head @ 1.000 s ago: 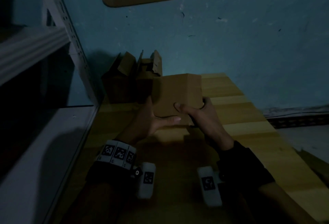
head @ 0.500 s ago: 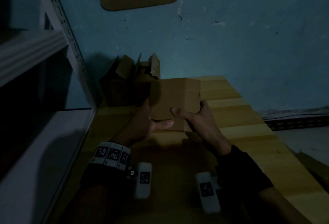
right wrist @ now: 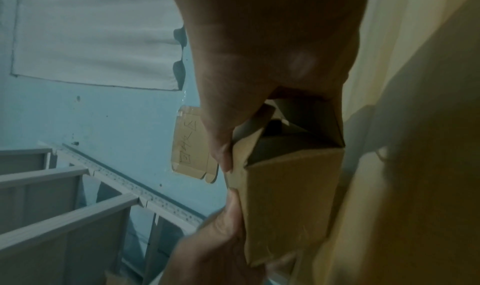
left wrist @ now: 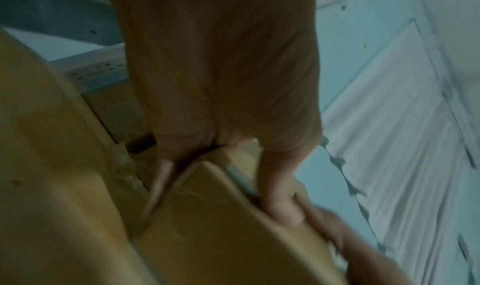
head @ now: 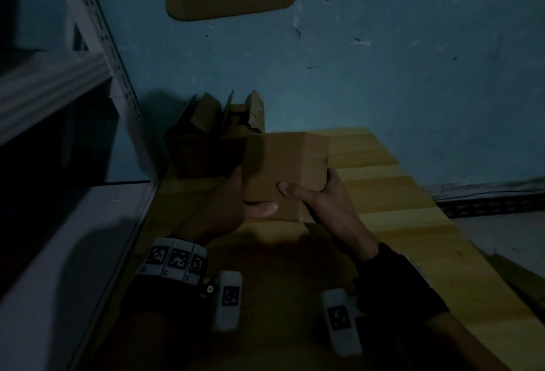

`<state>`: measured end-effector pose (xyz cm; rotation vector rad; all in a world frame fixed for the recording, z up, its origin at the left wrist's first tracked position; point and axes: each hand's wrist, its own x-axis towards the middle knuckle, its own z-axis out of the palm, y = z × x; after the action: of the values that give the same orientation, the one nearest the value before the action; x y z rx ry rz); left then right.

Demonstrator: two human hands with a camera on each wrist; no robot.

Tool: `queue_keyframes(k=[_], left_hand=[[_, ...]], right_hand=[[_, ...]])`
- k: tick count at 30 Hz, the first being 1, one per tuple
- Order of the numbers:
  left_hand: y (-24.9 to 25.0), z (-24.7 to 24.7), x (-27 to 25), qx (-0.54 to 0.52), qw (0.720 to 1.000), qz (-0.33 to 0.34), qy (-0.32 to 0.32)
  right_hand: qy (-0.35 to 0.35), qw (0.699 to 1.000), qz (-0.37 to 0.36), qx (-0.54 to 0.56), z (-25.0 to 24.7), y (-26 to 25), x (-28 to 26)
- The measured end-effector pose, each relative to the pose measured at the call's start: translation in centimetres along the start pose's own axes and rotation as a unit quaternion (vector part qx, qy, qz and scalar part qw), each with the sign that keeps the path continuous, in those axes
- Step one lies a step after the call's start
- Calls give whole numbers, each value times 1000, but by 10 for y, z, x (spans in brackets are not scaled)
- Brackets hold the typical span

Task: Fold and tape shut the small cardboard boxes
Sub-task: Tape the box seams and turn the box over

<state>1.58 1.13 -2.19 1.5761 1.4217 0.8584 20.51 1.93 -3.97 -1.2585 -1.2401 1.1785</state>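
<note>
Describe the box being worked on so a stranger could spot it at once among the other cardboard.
Start at the wooden table against the blue wall. Near its far left corner stand darker boxes with raised flaps; just in front of them is the box. It alone is gripped from both sides, by the left hand and right hand, and shows a plain face on top.

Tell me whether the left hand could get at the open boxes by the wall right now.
Probably not as is: the left hand grips the held box. The open boxes sit just beyond it, nothing between.
</note>
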Motion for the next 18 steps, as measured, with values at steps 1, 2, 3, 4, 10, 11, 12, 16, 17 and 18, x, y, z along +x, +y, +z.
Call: queue_keyframes(k=[1,2,3,4,10,11,12,16,17,18], left_hand=[[0,2,-1,0,1000,4,1],[0,3,-1,0,1000,9,2],[1,5,-2,-1,1000,8,2],[1,6,-2,-4,1000,7,4],[4,6,-2,-14,1000,4,13],[4,6,-3,-17,1000,5,11],[3,7,-2,-17,1000,6,11],[1,8,0,-7,1000,-1,29],[2,8,0,-12,999,-11,32],[3,8,1,-10,999,-15,37]], right_hand=[[0,1000,-3,-3,-2,-1,1],[-2,1000,-5,-4,-3,-3,1],[-4,1000,-7,-2,-5,-4,2],[-5,1000,-9,-1,-6,-5,2],[5,1000,-5,-2,-6,-5,0],[7,1000,-6,-3,-6,-5,1],[9,1000,-6,-4,-6,-5,0],[6,1000,1,-3,-6,-5,0],[4,1000,2,-2,-6,-5,0],[4,1000,3,-2,-6,-5,0]])
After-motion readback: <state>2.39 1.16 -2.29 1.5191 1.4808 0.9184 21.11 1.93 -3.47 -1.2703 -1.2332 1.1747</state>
